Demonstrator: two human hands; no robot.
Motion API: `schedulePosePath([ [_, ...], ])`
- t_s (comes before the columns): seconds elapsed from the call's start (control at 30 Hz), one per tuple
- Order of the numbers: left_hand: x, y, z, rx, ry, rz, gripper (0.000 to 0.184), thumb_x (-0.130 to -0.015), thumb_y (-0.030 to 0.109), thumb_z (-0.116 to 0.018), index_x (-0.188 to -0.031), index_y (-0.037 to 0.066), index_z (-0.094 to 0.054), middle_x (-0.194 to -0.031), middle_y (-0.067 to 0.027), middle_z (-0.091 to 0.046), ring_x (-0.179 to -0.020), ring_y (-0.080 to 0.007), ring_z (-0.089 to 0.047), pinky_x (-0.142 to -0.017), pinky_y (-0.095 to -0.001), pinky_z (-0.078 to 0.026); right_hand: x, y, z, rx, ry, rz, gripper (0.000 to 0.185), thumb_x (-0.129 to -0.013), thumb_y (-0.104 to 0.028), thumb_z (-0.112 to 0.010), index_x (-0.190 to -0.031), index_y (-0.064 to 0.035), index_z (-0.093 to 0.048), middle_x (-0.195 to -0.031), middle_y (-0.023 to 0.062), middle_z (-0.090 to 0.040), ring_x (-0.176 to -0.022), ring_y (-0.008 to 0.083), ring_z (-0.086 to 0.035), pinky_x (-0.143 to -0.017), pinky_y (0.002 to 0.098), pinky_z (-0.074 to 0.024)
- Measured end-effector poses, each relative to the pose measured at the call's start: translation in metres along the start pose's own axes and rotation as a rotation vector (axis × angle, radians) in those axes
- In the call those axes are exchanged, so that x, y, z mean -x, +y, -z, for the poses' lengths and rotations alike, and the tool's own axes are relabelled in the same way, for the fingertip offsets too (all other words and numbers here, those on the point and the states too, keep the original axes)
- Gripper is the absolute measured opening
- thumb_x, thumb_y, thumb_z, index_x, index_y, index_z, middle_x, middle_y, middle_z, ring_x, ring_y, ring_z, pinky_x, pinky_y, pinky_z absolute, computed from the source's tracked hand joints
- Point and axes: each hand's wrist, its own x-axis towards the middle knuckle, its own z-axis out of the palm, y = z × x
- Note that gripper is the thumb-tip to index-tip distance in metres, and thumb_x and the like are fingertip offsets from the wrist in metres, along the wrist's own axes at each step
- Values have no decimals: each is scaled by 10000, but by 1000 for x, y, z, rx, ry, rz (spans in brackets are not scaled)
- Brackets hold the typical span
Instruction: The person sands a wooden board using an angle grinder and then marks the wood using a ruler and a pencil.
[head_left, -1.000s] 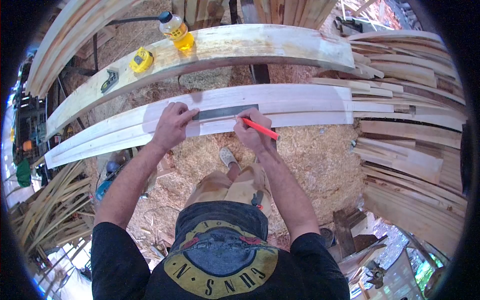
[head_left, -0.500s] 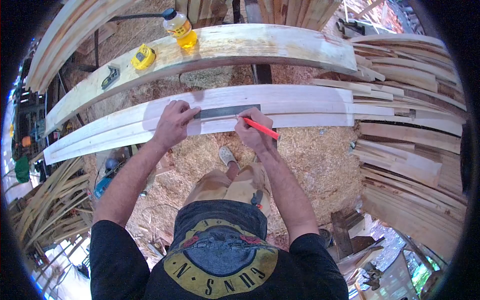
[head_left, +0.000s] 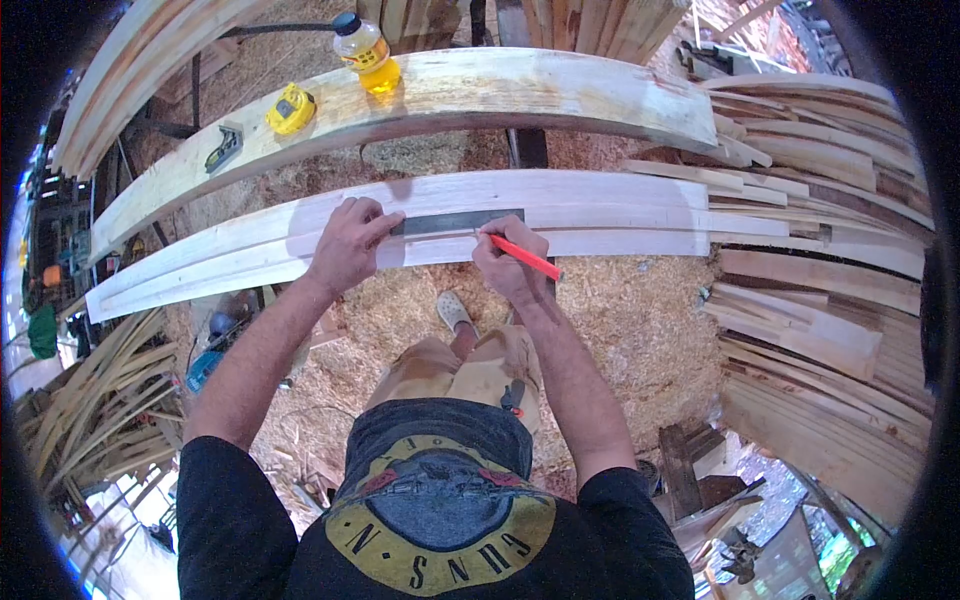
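Dark flat strip (head_left: 458,222), lying on pale board (head_left: 620,215), its one end pinched by left hand (head_left: 347,243); red pencil (head_left: 525,257), pinched in right hand (head_left: 510,265) near its lower edge.

Since the earlier pictures, the view has turned slightly clockwise, so the left end of the pale curved board (head_left: 620,190) appears higher and its right end lower. The drink bottle (head_left: 368,58), yellow tape measure (head_left: 291,109) and small dark tool (head_left: 224,148) now appear farther right and a little higher. The dark straight strip (head_left: 458,222), the left hand (head_left: 347,246), and the right hand (head_left: 510,268) with its red pencil (head_left: 525,257) appear slightly farther right.
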Motion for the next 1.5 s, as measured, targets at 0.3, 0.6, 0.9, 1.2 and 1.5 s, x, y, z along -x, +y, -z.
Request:
schedulePosePath([
  [0.3,0,-1,-1,5,2,-6,391,-851,-10,-717,-1221,113,-741,-1052,-125,-620,-992,-328,-597,-882,-453,-497,0,0,2,26,-17,2,96,-867,-6,-751,-945,-31,-701,-769,38,-707,-676,61,-637,-610,245,-527],
  [0.6,1,-3,-3,11,5,-1,399,-844,-15,-715,-1221,114,-741,-1057,-126,-622,-987,-327,-598,-879,-452,-497,2,6,-1,32,-19,-17,110,-873,-13,-770,-952,-30,-695,-783,29,-710,-689,44,-627,-612,239,-525],
  [0.9,2,-2,-3,14,6,5,400,-830,-15,-713,-1210,110,-737,-1054,-127,-622,-986,-327,-596,-883,-454,-495,4,8,0,11,-41,-60,95,-885,-25,-759,-952,-33,-691,-783,22,-701,-681,47,-617,-609,242,-520],
  [1.2,0,-1,-1,19,12,-4,389,-823,4,-731,-1201,96,-740,-1029,-117,-627,-965,-322,-598,-882,-447,-495,1,3,3,71,-36,-41,97,-886,-44,-749,-967,-40,-697,-776,43,-713,-665,67,-644,-608,253,-537],
  [1.5,1,-2,-1,16,10,-10,405,-823,-6,-734,-1213,103,-735,-1050,-117,-615,-975,-315,-590,-882,-443,-497,3,9,-3,44,5,20,111,-883,-46,-760,-978,-42,-703,-772,40,-708,-661,58,-636,-599,246,-528],
])
